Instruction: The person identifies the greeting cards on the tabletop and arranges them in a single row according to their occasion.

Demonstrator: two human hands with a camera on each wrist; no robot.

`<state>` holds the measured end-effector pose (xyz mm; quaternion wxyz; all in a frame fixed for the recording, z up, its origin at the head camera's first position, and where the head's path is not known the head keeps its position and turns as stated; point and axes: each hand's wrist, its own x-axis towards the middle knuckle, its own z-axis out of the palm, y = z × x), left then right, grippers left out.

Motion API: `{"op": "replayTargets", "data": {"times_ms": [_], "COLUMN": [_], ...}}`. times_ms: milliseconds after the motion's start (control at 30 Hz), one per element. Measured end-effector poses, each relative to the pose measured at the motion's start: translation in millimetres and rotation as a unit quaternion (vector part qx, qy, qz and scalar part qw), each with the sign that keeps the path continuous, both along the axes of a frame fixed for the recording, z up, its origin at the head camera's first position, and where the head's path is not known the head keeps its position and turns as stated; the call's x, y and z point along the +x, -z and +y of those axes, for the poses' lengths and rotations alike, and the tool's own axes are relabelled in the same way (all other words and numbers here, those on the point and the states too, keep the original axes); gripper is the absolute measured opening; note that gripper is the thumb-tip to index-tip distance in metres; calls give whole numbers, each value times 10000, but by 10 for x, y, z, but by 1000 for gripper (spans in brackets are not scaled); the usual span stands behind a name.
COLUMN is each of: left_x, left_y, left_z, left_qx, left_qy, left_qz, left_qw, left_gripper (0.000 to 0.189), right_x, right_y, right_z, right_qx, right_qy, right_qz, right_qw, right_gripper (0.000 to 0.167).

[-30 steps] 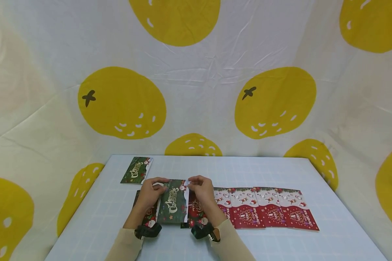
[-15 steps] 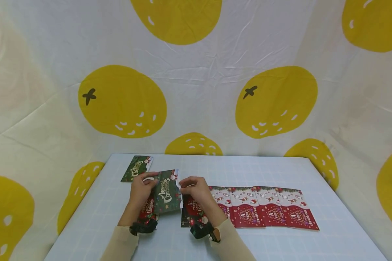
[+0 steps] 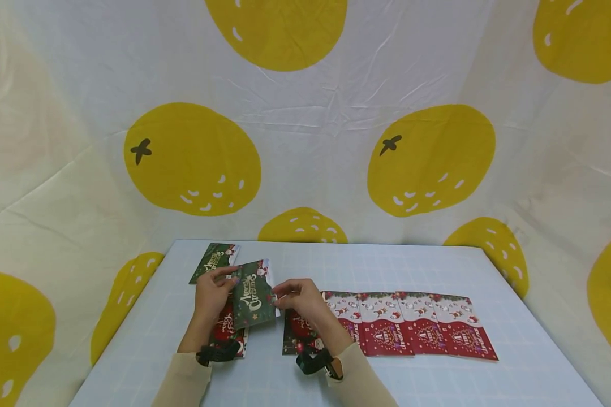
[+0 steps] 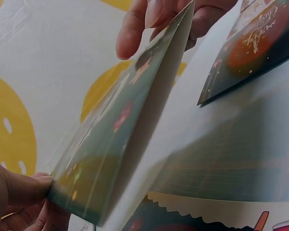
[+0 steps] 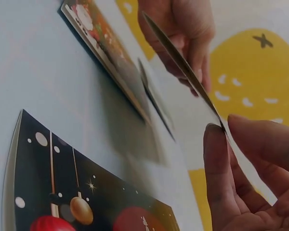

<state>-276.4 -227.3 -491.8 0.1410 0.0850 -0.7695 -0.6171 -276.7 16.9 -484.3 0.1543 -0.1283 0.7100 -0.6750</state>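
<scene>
A green "Merry Christmas" greeting card (image 3: 254, 294) is held up off the table, tilted, between both hands. My left hand (image 3: 213, 297) pinches its left edge between thumb and fingers. On the opposite edge, the thumb and fingertips of my right hand (image 3: 305, 302) pinch the card. The left wrist view shows the raised card (image 4: 120, 139) from the side, its pale back visible. Seen nearly edge-on in the right wrist view, the card (image 5: 188, 72) spans between the hands. Below my left hand lies a dark red card (image 3: 229, 330), partly hidden by the raised card.
Another green card (image 3: 214, 260) lies at the back left of the table (image 3: 356, 263). Partly under my right forearm is a dark card with red baubles (image 3: 297, 333). Several overlapping red-and-white Christmas cards (image 3: 387, 325) form a row to the right. A fruit-patterned cloth (image 3: 310, 158) hangs behind.
The green card has been lifted and moved left, away from the dark card on the right, tilting as it goes. My left hand moved left with it; the right hand shifted slightly left.
</scene>
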Motion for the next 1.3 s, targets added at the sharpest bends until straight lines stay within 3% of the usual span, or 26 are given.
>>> {"op": "replayTargets", "data": {"times_ms": [300, 633, 833, 1033, 1300], "left_x": [1, -5, 4, 23, 20], "left_y": [-3, -3, -20, -7, 23], "left_z": [-6, 13, 66, 136, 234], "left_qx": [-124, -165, -8, -161, -362], "left_qy": [-13, 83, 460, 859, 1057], "left_qz": [-43, -43, 11, -12, -196], "left_qw": [9999, 9998, 9989, 9962, 9935], "left_gripper": [25, 24, 25, 23, 17], "right_x": [27, -6, -34, -35, -81], "right_y": [-25, -14, -9, -21, -6], "right_z": [-7, 35, 74, 126, 181], "right_qx": [-82, -105, -167, -178, -218], "right_qy": [-82, 117, 441, 739, 1109], "right_qz": [-16, 23, -41, 33, 6], "right_qw": [9999, 9999, 9989, 9971, 9936], "right_gripper": [27, 27, 27, 28, 28]}}
